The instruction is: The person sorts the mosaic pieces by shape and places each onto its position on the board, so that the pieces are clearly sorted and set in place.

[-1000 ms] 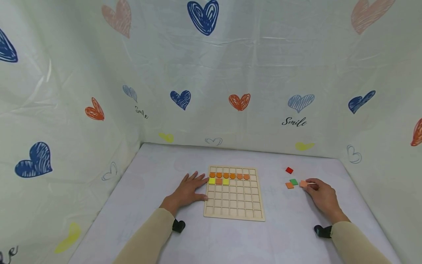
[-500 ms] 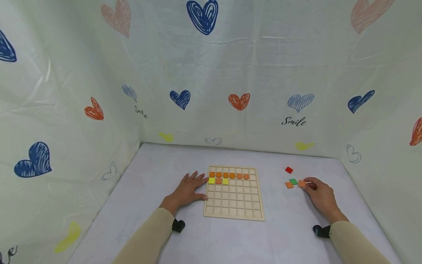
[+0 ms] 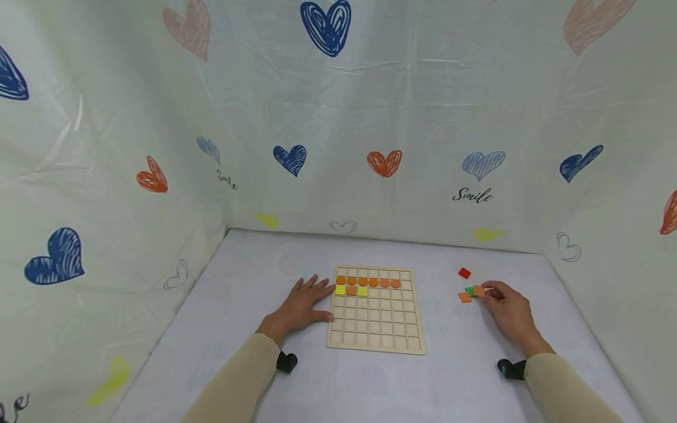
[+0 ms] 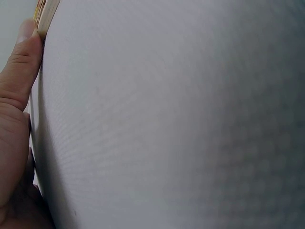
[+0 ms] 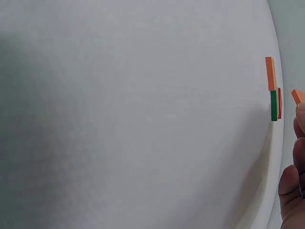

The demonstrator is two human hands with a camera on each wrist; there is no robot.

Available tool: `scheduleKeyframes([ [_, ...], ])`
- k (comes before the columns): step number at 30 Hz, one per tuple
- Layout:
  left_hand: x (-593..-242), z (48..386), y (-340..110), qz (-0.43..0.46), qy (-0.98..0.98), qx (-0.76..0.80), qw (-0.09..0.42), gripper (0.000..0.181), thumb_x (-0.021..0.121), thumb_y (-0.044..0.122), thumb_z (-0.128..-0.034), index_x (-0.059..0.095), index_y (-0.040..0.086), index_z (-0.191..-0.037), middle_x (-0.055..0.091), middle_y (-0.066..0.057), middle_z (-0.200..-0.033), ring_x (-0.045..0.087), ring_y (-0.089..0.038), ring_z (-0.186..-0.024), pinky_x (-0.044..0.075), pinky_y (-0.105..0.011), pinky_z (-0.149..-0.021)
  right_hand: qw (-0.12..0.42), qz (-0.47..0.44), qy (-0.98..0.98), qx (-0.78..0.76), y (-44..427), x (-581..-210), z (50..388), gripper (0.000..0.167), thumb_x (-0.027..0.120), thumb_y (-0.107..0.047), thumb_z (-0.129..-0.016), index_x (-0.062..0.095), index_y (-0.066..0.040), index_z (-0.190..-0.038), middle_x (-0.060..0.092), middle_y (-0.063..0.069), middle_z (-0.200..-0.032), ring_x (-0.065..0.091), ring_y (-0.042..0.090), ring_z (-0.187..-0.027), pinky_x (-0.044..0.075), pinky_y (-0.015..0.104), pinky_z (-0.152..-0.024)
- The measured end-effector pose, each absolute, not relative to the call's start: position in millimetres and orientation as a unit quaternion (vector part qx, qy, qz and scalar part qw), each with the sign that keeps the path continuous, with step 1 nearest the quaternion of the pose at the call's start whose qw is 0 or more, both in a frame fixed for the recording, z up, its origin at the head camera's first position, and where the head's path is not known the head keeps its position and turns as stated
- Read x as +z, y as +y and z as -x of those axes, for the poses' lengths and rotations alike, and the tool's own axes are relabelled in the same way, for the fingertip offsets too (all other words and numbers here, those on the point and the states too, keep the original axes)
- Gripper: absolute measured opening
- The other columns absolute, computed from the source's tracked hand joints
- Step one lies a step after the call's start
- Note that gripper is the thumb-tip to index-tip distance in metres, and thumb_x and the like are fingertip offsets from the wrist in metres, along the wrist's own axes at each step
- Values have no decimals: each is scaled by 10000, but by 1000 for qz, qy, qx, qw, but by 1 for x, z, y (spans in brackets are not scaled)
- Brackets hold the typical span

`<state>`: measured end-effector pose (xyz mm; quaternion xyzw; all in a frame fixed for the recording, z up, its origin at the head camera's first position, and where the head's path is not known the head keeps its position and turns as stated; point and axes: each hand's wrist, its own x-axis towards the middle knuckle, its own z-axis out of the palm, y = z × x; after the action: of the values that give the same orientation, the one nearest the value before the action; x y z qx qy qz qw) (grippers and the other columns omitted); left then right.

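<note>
My right hand (image 3: 511, 308) pinches an orange square tile (image 3: 479, 291) between thumb and fingertips. In the head view that tile partly covers a green square tile (image 3: 469, 291); the right wrist view has it raised off the table. Another orange tile (image 3: 465, 298) and a red tile (image 3: 464, 273) lie close by. My left hand (image 3: 298, 305) lies with fingers spread, thumb and fingertips touching the left edge of a wooden grid board (image 3: 378, 323). On the board sit a row of orange round pieces (image 3: 373, 282) and, below it, two yellow squares (image 3: 341, 289) with an orange square (image 3: 351, 291) between them.
A pale cloth covers the table (image 3: 391, 388). Behind it and at both sides hangs a white curtain (image 3: 338, 106) printed with hearts. Dark wrist camera mounts (image 3: 287, 362) stick out beside the sleeves.
My right hand has moved a little left with the orange tile, which now overlaps the green one in the head view. The left hand and the board have stayed put.
</note>
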<state>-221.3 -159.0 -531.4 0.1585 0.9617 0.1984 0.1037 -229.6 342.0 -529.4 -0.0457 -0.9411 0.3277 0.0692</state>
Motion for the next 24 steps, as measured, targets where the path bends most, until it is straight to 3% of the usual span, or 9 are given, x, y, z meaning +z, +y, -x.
scheduleKeyframes([
  [6, -533, 222, -159, -158, 962, 198, 100, 862, 765, 595, -889, 448, 268, -1621, 366, -13, -1715, 178, -309, -1643, 71, -548, -1350, 64, 44, -940, 332, 335, -525, 229, 302, 690, -88, -1017, 651, -36, -1312, 705, 228, -1141, 625, 355, -1021, 565, 414, -836],
  [15, -531, 221, -158, -156, 962, 203, 97, 855, 779, 574, -888, 461, 256, -1614, 375, -19, -1711, 188, -319, -1639, 81, -557, -1348, 89, 15, -936, 339, 331, -525, 229, 263, 714, -62, -993, 693, -39, -1255, 740, 191, -1074, 650, 305, -967, 482, 142, -679],
  [24, -532, 220, -158, -155, 962, 204, 96, 852, 774, 580, -890, 466, 252, -1612, 375, -23, -1710, 190, -324, -1638, 77, -558, -1348, 91, 1, -932, 350, 324, -524, 231, 250, 703, -54, -1000, 690, -39, -1249, 731, 173, -1061, 632, 275, -941, 495, 137, -650],
])
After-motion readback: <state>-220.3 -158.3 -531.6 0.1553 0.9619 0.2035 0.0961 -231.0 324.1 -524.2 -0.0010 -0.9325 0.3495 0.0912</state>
